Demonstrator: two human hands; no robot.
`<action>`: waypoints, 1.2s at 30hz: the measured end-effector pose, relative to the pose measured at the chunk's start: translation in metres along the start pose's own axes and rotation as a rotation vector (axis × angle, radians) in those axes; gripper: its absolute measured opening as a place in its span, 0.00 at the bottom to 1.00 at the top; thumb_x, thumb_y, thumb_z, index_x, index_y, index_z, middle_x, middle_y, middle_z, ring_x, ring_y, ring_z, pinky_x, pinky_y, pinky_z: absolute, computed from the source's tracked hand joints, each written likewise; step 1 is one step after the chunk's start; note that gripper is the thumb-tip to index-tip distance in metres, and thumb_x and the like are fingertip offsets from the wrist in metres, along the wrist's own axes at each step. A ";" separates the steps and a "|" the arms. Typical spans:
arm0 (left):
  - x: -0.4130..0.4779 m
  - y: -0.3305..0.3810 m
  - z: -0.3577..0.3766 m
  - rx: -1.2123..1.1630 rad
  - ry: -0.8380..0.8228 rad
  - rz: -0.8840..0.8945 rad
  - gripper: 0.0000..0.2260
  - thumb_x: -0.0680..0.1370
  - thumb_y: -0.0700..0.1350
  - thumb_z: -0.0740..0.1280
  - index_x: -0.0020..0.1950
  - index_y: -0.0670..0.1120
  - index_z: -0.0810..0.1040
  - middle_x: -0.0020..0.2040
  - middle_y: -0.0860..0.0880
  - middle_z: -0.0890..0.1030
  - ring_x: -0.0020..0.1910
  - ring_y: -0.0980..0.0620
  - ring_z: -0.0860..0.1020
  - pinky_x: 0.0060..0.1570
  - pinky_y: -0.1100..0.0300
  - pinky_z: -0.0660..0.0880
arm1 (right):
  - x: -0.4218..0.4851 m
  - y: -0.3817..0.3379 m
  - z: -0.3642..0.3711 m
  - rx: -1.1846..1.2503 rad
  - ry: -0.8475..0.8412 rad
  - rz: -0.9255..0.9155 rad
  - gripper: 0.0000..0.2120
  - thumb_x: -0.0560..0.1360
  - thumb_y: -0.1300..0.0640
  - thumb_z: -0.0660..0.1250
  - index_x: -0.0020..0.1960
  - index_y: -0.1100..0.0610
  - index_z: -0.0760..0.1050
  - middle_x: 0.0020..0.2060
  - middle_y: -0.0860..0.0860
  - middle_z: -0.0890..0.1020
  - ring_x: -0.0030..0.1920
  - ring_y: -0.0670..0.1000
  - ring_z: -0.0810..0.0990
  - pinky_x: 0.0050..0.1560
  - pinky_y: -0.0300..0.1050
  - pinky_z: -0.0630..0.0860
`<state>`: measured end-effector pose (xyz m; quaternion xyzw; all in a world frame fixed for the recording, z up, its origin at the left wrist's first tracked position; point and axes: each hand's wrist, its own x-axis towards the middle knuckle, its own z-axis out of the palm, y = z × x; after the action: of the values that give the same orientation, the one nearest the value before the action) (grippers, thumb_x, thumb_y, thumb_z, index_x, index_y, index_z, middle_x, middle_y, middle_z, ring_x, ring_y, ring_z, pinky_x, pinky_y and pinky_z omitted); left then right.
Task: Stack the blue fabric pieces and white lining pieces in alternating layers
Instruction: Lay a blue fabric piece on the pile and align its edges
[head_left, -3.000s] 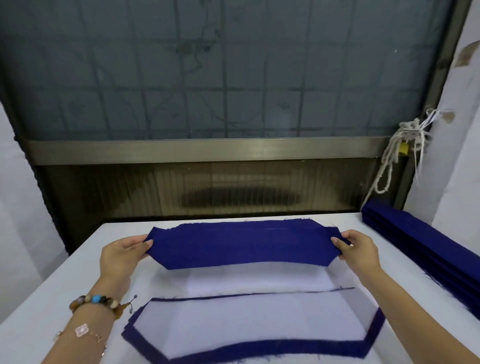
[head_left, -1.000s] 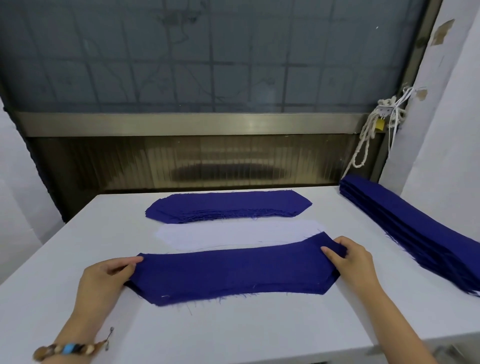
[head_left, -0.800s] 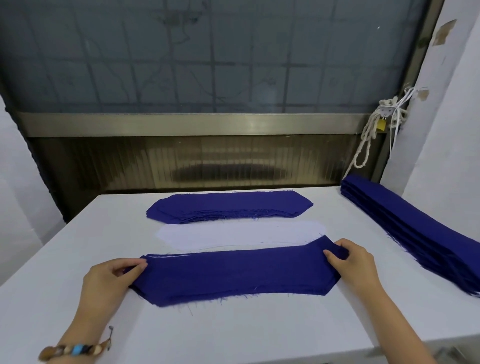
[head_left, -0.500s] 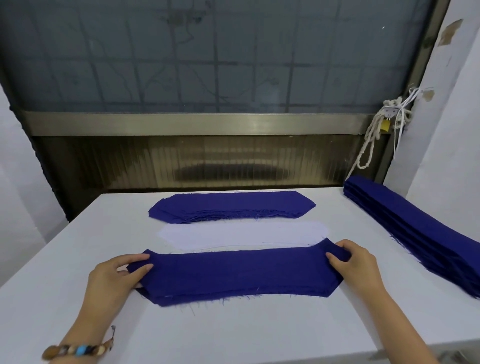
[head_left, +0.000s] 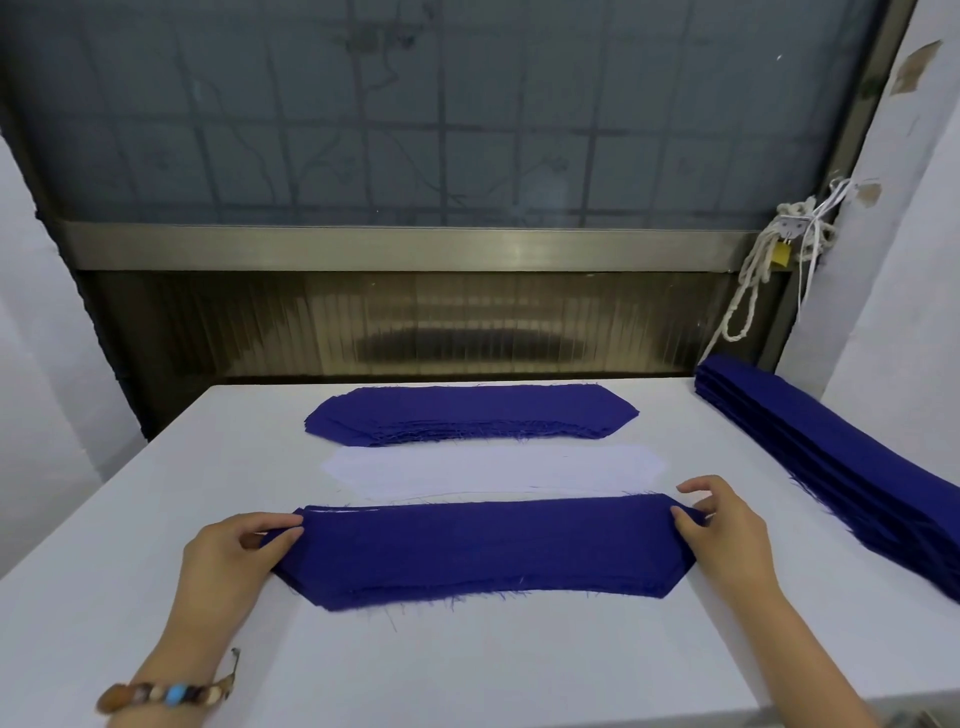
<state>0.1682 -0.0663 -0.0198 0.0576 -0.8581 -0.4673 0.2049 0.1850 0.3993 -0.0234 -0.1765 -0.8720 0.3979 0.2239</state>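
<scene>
Skew risk: left hand (head_left: 228, 551), right hand (head_left: 727, 530) fingers pinch top blue piece (head_left: 483, 545) ends, uneven tug shifts it off stack (head_left: 467, 592)

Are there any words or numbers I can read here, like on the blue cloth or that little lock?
None: no word, number, label or sign can be read anywhere in this picture.
The near blue piece, the far blue stack, the white lining pieces and the side blue stack are plain.
The brass padlock is too small to show any marking.
</scene>
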 end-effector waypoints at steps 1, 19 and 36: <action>0.001 -0.002 0.000 -0.005 0.004 -0.004 0.11 0.72 0.36 0.74 0.39 0.54 0.85 0.39 0.56 0.84 0.38 0.59 0.81 0.36 0.80 0.69 | 0.001 0.000 0.000 -0.008 -0.003 -0.004 0.09 0.74 0.62 0.68 0.50 0.51 0.75 0.37 0.49 0.79 0.38 0.45 0.77 0.35 0.38 0.69; 0.002 -0.007 0.003 0.003 0.023 0.018 0.15 0.73 0.31 0.70 0.41 0.52 0.84 0.41 0.53 0.84 0.39 0.56 0.81 0.37 0.80 0.69 | 0.003 0.005 0.005 -0.068 0.004 -0.046 0.11 0.75 0.65 0.64 0.43 0.51 0.79 0.42 0.52 0.78 0.39 0.48 0.77 0.38 0.42 0.68; 0.006 -0.016 0.007 0.020 0.005 0.058 0.10 0.76 0.32 0.68 0.49 0.44 0.85 0.45 0.49 0.83 0.45 0.54 0.79 0.41 0.81 0.69 | 0.003 0.004 0.007 -0.116 0.041 -0.066 0.11 0.76 0.66 0.61 0.44 0.54 0.79 0.42 0.54 0.78 0.40 0.51 0.76 0.41 0.43 0.68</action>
<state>0.1582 -0.0719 -0.0348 0.0359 -0.8635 -0.4524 0.2200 0.1793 0.3993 -0.0299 -0.1688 -0.8941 0.3354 0.2442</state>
